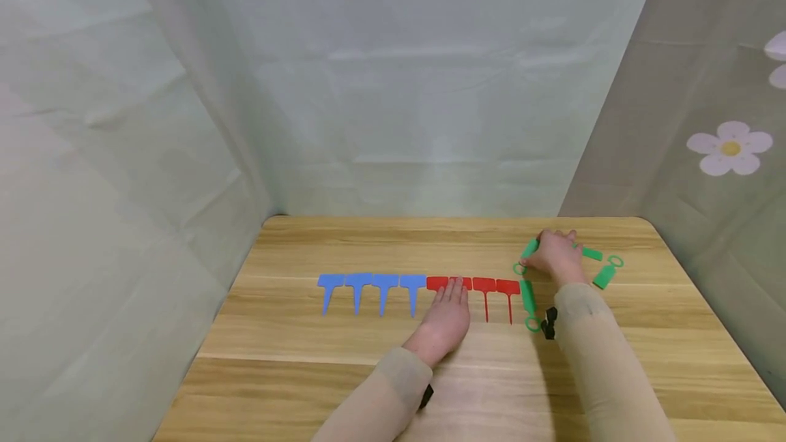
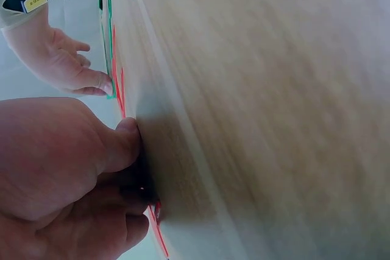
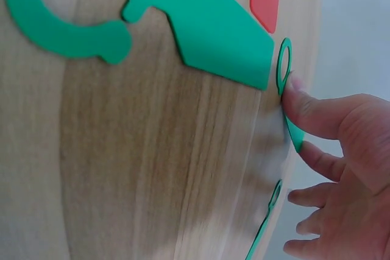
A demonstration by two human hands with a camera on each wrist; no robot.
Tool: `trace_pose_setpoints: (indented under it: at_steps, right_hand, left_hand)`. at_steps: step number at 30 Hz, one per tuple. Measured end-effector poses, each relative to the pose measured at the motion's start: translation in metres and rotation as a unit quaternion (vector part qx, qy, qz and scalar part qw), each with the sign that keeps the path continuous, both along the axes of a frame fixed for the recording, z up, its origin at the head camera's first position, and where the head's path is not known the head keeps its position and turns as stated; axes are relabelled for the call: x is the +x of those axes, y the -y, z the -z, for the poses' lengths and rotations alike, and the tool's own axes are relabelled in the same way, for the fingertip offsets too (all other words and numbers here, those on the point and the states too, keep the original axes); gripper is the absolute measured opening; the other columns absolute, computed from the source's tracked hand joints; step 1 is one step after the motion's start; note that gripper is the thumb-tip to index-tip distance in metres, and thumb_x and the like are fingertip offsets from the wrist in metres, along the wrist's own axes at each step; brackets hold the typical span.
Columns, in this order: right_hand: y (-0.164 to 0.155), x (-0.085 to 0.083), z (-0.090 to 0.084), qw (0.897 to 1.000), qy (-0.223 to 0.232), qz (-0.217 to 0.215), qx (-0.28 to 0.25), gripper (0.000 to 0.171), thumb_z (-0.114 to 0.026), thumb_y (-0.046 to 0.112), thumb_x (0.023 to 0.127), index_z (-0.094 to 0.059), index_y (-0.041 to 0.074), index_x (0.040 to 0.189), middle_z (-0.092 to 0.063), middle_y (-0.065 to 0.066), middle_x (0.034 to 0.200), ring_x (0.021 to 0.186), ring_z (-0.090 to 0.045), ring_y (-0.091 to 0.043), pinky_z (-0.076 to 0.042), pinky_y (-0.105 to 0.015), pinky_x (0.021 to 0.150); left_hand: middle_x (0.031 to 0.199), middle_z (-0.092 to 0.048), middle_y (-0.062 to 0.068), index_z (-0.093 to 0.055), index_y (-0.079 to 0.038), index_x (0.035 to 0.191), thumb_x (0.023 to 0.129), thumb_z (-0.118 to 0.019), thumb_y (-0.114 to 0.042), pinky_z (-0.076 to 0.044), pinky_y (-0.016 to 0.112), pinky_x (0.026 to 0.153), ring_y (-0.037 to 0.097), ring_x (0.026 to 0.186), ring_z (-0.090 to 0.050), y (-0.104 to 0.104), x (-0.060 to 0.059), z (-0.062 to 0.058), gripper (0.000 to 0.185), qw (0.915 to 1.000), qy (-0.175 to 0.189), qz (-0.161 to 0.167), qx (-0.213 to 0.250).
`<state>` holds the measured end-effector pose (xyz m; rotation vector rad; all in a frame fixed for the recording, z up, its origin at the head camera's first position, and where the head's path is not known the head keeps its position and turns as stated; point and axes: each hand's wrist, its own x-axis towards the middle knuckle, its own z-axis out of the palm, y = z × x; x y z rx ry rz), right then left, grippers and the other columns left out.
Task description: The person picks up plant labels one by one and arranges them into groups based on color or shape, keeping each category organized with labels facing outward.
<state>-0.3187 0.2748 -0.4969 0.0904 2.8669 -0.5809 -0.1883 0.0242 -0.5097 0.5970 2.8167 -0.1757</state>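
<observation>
Flat blue T-shaped plant labels (image 1: 385, 281) and red ones (image 1: 484, 284) form one row across the wooden table. My left hand (image 1: 446, 319) lies over the red labels with its fingers stretched forward, covering parts of two. At the right end of the row, a green hook-ended plant tag (image 1: 527, 297) lies lengthwise, its hook toward me. Just beyond it my right hand (image 1: 557, 258) pinches another green tag (image 3: 295, 132) between thumb and index finger, close over the table. The other fingers (image 3: 311, 194) of that hand are spread.
Two more green tags lie right of my right hand: one partly hidden behind it (image 1: 592, 254), the other slanted (image 1: 603, 276). Grey-green cloth (image 1: 430, 121) hangs behind the table (image 1: 295, 387) and along both sides, with flowers printed on the right.
</observation>
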Motion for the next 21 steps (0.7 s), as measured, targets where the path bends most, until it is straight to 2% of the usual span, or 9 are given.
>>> trace_pose_setpoints:
  at_steps: [5, 8, 12, 17, 21]
  right_hand:
    - [-0.0009, 0.0002, 0.0, 1.0, -0.003, 0.004, -0.007, 0.077, -0.083, 0.034, 0.091, -0.05, -0.013, 0.142, -0.035, -0.046, 0.152, 0.15, 0.002, -0.071, -0.008, -0.08, 0.12]
    - [-0.001, 0.0017, -0.0008, 1.0, -0.005, 0.005, -0.01, 0.078, -0.084, 0.034, 0.09, -0.05, -0.013, 0.142, -0.036, -0.046, 0.151, 0.15, 0.0, -0.071, -0.009, -0.08, 0.12]
    - [-0.001, 0.0025, -0.0017, 1.0, -0.016, 0.004, -0.018, 0.078, -0.085, 0.033, 0.089, -0.052, -0.013, 0.142, -0.038, -0.045, 0.151, 0.15, 0.002, -0.071, -0.008, -0.08, 0.12]
    - [-0.003, 0.0022, -0.0013, 0.999, -0.027, 0.01, -0.026, 0.079, -0.087, 0.031, 0.087, -0.051, -0.013, 0.143, -0.037, -0.045, 0.152, 0.15, 0.004, -0.071, -0.006, -0.08, 0.121]
    - [-0.0075, 0.0046, 0.0006, 0.998, -0.034, 0.012, -0.042, 0.079, -0.088, 0.03, 0.087, -0.051, -0.013, 0.142, -0.045, -0.042, 0.147, 0.149, -0.006, -0.071, -0.014, -0.079, 0.12]
  left_hand:
    - [0.177, -0.021, 0.012, -0.032, -0.003, 0.168, 0.116, -0.045, -0.019, -0.024, 0.039, 0.13, 0.028, 0.164, -0.018, 0.0017, 0.0007, -0.0005, 0.056, 1.0, 0.007, 0.003, 0.005]
    - [0.178, -0.019, 0.013, -0.03, -0.003, 0.168, 0.116, -0.045, -0.025, -0.022, 0.04, 0.13, 0.028, 0.164, -0.016, 0.003, 0.0008, 0.0, 0.059, 0.9997, 0.017, 0.003, 0.018]
    - [0.178, -0.016, 0.013, -0.029, -0.003, 0.169, 0.115, -0.047, -0.034, -0.02, 0.04, 0.131, 0.029, 0.164, -0.014, 0.0045, -0.0005, 0.0032, 0.064, 0.9993, 0.022, -0.002, 0.032]
    - [0.179, -0.016, 0.012, -0.029, -0.004, 0.169, 0.115, -0.047, -0.036, -0.018, 0.04, 0.131, 0.028, 0.165, -0.013, 0.0048, -0.003, 0.0038, 0.066, 0.9991, 0.022, -0.006, 0.037]
    - [0.178, -0.017, 0.012, -0.029, -0.004, 0.169, 0.115, -0.049, -0.035, -0.019, 0.041, 0.131, 0.028, 0.164, -0.014, 0.0041, -0.0017, 0.002, 0.065, 0.9988, 0.027, -0.008, 0.041]
